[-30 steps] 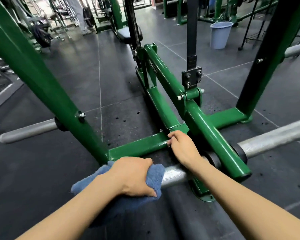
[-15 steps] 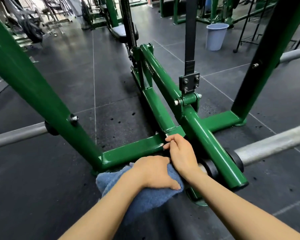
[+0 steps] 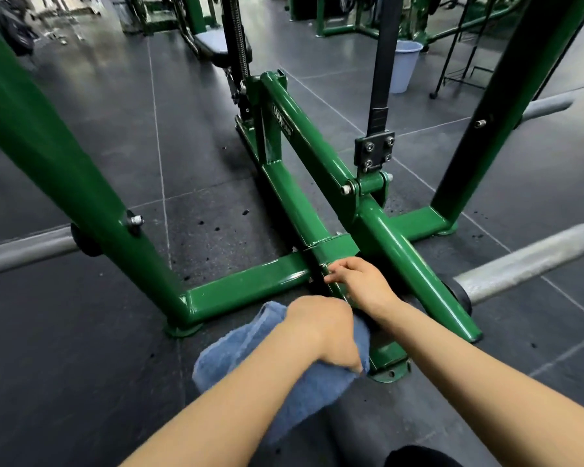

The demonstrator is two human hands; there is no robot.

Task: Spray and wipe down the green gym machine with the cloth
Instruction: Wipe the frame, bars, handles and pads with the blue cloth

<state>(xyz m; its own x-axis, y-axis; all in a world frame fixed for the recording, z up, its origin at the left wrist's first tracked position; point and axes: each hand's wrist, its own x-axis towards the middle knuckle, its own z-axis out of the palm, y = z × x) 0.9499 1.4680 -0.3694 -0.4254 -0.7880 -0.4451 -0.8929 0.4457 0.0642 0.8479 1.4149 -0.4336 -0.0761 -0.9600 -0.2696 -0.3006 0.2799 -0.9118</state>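
your left hand (image 3: 321,326) grips the blue cloth (image 3: 250,352); right hand (image 3: 361,284) curls on the green frame (image 3: 250,284). wipe along the bar, steady pressure.

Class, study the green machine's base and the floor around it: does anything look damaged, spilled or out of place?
Dark specks scatter over the grey rubber floor inside the green steel frame, like crumbs or pitting. Nothing else stands out.
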